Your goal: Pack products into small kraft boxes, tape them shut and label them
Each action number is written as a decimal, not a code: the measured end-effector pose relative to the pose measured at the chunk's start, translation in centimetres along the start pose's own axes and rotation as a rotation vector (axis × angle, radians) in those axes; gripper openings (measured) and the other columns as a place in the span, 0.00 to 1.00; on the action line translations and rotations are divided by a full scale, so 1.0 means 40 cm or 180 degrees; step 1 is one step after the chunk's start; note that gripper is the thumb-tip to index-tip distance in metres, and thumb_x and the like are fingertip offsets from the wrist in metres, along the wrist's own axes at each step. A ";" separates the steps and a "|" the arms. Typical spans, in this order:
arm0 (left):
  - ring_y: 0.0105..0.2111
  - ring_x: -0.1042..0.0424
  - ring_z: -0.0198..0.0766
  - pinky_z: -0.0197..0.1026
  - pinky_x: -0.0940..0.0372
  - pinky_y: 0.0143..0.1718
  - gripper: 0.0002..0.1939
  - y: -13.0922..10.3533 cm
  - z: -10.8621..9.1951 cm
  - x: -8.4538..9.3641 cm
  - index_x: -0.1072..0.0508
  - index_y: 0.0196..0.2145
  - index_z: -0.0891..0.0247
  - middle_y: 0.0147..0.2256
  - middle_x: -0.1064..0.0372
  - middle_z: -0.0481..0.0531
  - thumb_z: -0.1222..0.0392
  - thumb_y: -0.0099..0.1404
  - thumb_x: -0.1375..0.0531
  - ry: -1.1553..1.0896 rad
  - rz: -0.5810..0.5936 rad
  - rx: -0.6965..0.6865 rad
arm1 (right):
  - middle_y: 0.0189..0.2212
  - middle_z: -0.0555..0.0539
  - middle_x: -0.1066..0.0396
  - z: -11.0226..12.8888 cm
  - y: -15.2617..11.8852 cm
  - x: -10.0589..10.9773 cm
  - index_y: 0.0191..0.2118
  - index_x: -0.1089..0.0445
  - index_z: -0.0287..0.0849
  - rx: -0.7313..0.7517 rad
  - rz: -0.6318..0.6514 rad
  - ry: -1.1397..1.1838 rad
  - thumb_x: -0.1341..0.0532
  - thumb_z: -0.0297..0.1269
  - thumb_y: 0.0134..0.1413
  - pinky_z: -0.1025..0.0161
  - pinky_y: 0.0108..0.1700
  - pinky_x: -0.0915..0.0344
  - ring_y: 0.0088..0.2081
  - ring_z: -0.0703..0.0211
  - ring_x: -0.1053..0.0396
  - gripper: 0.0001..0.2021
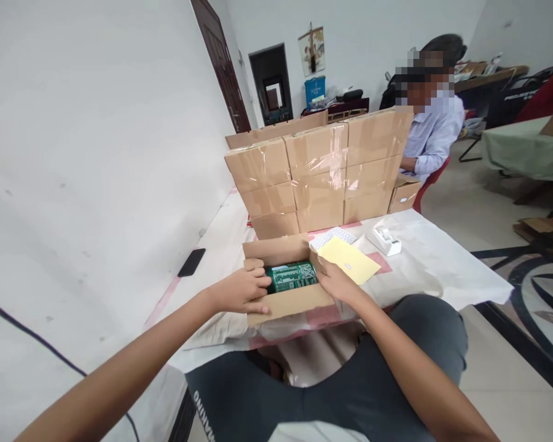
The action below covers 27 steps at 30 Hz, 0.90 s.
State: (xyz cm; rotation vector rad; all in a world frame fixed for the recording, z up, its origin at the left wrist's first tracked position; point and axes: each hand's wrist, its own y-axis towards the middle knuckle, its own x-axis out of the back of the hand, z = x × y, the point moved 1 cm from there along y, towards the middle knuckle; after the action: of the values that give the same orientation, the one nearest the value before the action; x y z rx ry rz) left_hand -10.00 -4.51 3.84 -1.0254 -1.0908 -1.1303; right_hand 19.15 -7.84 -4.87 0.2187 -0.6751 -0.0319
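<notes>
An open cardboard box (291, 299) sits near the front edge of the table, its long flaps spread to the far and near sides. Inside lies a green printed can (292, 277) on its side; both its ends are partly covered by my hands. My left hand (245, 290) grips the box's left end, fingers bent over the end flap and one finger along the near flap. At the right end, my right hand (338, 282) holds the short flap, the thumb side hidden from view.
Taped cardboard boxes (320, 175) stand stacked behind the open one. Right of it lie a yellow sheet (350, 259) and a white tape dispenser (384, 240). A black phone (192, 263) lies by the left wall. Another person (435, 129) sits beyond the stack.
</notes>
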 end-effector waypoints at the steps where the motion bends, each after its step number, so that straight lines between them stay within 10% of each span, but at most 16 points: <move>1: 0.37 0.34 0.43 0.48 0.41 0.44 0.27 -0.008 -0.008 0.003 0.27 0.29 0.60 0.34 0.28 0.53 0.37 0.73 0.48 0.0145 -0.0080 0.0051 | 0.59 0.35 0.28 -0.002 -0.001 0.000 0.58 0.30 0.38 0.0019 0.0010 -0.0043 0.47 0.28 0.58 0.47 0.66 0.40 0.62 0.40 0.32 0.23; 8: 0.58 0.32 0.52 0.55 0.38 0.61 0.38 -0.133 -0.068 -0.105 0.34 0.64 0.61 0.58 0.31 0.65 0.32 0.74 0.61 -0.1022 -0.1144 0.1155 | 0.65 0.36 0.35 0.017 -0.024 0.022 0.61 0.29 0.41 0.0374 0.0328 0.0312 0.43 0.44 0.66 0.44 0.67 0.41 0.67 0.41 0.39 0.22; 13: 0.51 0.25 0.51 0.54 0.33 0.59 0.41 -0.171 -0.067 -0.208 0.33 0.61 0.57 0.50 0.24 0.60 0.24 0.63 0.47 -0.1676 -0.1458 0.2221 | 0.74 0.45 0.51 -0.005 -0.042 0.030 0.59 0.25 0.50 0.0731 0.1130 0.0736 0.50 0.59 0.70 0.39 0.72 0.53 0.75 0.42 0.55 0.27; 16: 0.52 0.27 0.52 0.58 0.32 0.55 0.34 -0.120 -0.017 -0.224 0.45 0.68 0.64 0.53 0.29 0.66 0.42 0.72 0.50 -0.1421 -0.1911 0.3016 | 0.74 0.42 0.52 -0.027 -0.026 -0.017 0.67 0.34 0.49 0.0593 0.0761 0.0864 0.40 0.60 0.62 0.39 0.72 0.54 0.75 0.42 0.56 0.33; 19: 0.65 0.40 0.60 0.62 0.40 0.63 0.50 -0.062 0.039 -0.208 0.57 0.72 0.68 0.66 0.45 0.73 0.49 0.61 0.38 -0.1129 -0.2025 0.3292 | 0.75 0.36 0.55 -0.065 0.013 -0.021 0.74 0.48 0.45 0.0352 -0.0030 0.0669 0.29 0.55 0.49 0.42 0.73 0.56 0.75 0.42 0.58 0.50; 24: 0.63 0.36 0.55 0.60 0.43 0.63 0.39 -0.061 0.038 -0.153 0.47 0.71 0.60 0.61 0.33 0.64 0.53 0.66 0.41 -0.0756 -0.1457 0.2816 | 0.67 0.31 0.41 -0.218 0.083 0.246 0.66 0.38 0.37 -0.1143 -0.1697 0.0088 0.33 0.40 0.55 0.48 0.69 0.46 0.70 0.41 0.47 0.34; 27: 0.56 0.28 0.49 0.60 0.45 0.62 0.24 -0.066 -0.011 -0.129 0.32 0.63 0.51 0.56 0.25 0.57 0.61 0.73 0.52 -0.0456 -0.0802 0.2409 | 0.50 0.29 0.27 -0.315 0.098 0.420 0.47 0.29 0.34 -0.2515 -0.1742 0.0153 0.34 0.32 0.55 0.53 0.51 0.32 0.54 0.40 0.28 0.14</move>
State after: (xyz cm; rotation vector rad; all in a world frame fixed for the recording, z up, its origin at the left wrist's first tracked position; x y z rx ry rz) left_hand -13.01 -4.49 -1.12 -0.3775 -1.6253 -0.7276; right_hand 39.97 -3.29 -3.25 -0.3632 -0.4952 -0.8010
